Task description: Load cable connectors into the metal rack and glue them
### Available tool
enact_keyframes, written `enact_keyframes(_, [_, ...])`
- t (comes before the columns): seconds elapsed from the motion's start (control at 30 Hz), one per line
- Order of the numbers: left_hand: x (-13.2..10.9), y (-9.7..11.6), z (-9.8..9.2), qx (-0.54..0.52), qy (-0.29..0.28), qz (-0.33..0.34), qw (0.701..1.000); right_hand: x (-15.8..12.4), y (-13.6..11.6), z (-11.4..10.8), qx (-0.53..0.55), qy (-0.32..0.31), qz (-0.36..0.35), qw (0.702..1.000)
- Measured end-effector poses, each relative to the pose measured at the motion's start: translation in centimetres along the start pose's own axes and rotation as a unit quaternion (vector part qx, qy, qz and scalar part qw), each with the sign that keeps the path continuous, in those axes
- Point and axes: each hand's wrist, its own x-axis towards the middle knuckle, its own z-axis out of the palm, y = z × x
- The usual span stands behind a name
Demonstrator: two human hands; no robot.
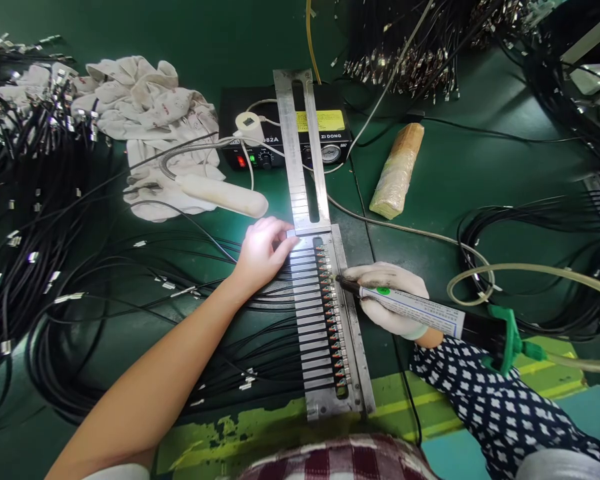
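Observation:
A long slotted metal jig (pixel 314 393) lies in front of me, with a row of black cables (pixel 275 301) set side by side across it. Small metal connectors (pixel 336 327) line its slot at the cable ends. At the jig's upper left corner, the thumb and fingers of my bare left hand (pixel 263 253) pinch the edge. My right hand (pixel 393 300), in a white glove, is wrapped round a dispensing syringe (pixel 415 312) with a green cap and a clear air hose (pixel 580 363). The syringe's dark tip points at the connectors from the right; contact cannot be made out.
A second slotted metal frame (pixel 286 140) leans over a black dispenser controller (pixel 235 113). A lit lamp (pixel 225 193) hangs left, near crumpled white cloths (pixel 145 107). A wrapped block (pixel 399 170) lies right. Cable bundles (pixel 25 220) crowd the left side and back right.

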Motion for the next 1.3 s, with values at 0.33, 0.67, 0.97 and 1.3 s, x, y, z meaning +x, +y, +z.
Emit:
enact_keyframes(0.33, [0.0, -0.2, 0.0, 0.001, 0.003, 0.003, 1.0, 0.0, -0.1, -0.1, 0.0, 0.003, -0.014, 1.0])
enact_keyframes(0.67, [0.1, -0.3, 0.1, 0.002, 0.006, 0.003, 1.0, -0.7, -0.3, 0.0, 0.007, -0.002, -0.029, 1.0])
enact_keyframes(0.97, [0.0, -0.2, 0.0, 0.008, 0.0, 0.0, 1.0, -0.5, -0.4, 0.0, 0.007, -0.009, -0.013, 1.0])
enact_keyframes(1.3, [0.1, -0.1, 0.0, -0.002, 0.007, 0.005, 1.0, -0.6, -0.2, 0.0, 0.024, -0.006, -0.037, 0.999])
